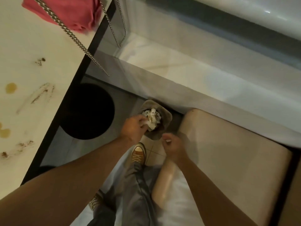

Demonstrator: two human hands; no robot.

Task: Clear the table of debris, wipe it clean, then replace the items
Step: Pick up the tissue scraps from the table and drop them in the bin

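The crumpled paper [152, 119], white with brown soiling, sits heaped in the mouth of a small grey bin [166, 117] on the floor, between the surface's black edge and a beige bench seat [228, 152]. The heap stands above the rim, so the bin looks near full.

Left hand [133, 129]: fingers curled onto the near side of the paper, the grip appearing closed on a wad of it at the bin's mouth. Whether it is pressing down or letting go cannot be told. Right hand [173, 146]: held just beside the bin's near rim, fingers loosely curled, grip holding nothing visible.

Step in hand, as judged: disposal of debris, the 1st of the 3 stages. To do it well:
1. Press the wad down below the rim before letting go, so nothing rolls out onto the floor.
2. Steady the bin's rim with the right hand; the bin looks light and may tip under the push.
3. Check both palms for clinging scraps before returning to the surface.

The surface [32, 51] is not yet wiped. Brown streaks [41, 93] lie near its right edge, further brown specks [24, 144] toward its near edge, and a yellowish spill [11, 88] sits farther in. A red cloth [68, 12] lies at the far right corner, apparently ready for wiping. A metal chain [65, 31] hangs across the view; its attachment is not shown.
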